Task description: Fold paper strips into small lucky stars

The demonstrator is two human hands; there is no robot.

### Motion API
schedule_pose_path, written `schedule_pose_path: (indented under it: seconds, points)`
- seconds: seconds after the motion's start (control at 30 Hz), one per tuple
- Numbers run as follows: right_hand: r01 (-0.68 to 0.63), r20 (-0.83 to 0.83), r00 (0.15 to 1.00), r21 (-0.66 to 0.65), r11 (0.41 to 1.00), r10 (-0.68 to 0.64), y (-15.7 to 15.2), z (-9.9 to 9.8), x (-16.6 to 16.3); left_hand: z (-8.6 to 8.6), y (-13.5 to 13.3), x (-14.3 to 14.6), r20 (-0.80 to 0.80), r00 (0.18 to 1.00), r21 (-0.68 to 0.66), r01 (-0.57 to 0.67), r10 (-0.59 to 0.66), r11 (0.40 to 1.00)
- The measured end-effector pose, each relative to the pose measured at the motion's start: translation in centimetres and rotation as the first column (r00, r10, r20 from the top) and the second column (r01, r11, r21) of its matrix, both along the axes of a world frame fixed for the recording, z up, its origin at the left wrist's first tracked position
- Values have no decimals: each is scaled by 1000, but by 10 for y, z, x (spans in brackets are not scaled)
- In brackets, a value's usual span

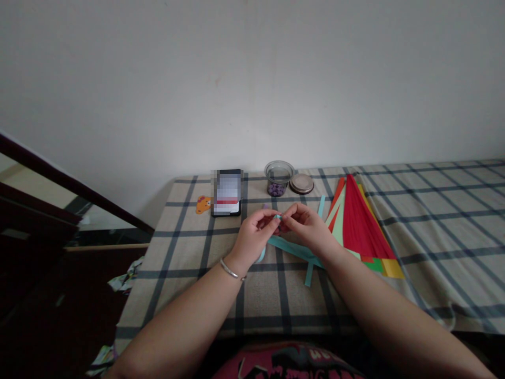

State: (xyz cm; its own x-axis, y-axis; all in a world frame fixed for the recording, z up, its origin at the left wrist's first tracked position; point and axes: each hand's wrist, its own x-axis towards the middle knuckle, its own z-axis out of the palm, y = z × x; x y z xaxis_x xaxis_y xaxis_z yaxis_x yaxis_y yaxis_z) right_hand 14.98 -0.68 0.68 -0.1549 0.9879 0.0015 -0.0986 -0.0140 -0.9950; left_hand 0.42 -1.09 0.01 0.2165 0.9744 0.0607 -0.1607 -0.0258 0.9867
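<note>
My left hand [255, 234] and my right hand [307, 225] meet over the checked tablecloth [276, 295], fingertips pinched together on the folded end of a light blue paper strip [290, 248]. The strip trails from my fingers down across the cloth, under my right wrist. A second blue strip [309, 275] lies crossed beneath it. A silver bangle sits on my left wrist.
A fan of coloured paper strips [361, 226], red, green and yellow, lies to the right. Behind my hands stand a clear plastic jar [279, 178] with small purple pieces, its lid [302, 183], a phone [228, 192] and an orange sticker [203, 204]. The table's left edge drops to a dark floor.
</note>
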Motion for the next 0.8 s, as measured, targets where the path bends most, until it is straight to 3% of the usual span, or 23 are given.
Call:
schedule_pose_path:
  seconds: [0.13, 0.3, 0.63, 0.8]
  points:
    - [-15, -22, 1000, -18, 1000, 15, 1, -1, 0, -1, 1, 0, 8, 1000, 15, -15, 15, 1000]
    - [41, -29, 999, -40, 998, -43, 2, -2, 2, -4, 3, 1, 49, 997, -69, -63, 67, 996]
    - [49, -114, 992, -90, 995, -59, 1, 3, 1, -3, 5, 0, 144, 988, -169, -31, 56, 985]
    - [38, -98, 994, -82, 996, -46, 1, 2, 2, -3, 5, -1, 120, 993, -146, 9, 8, 989]
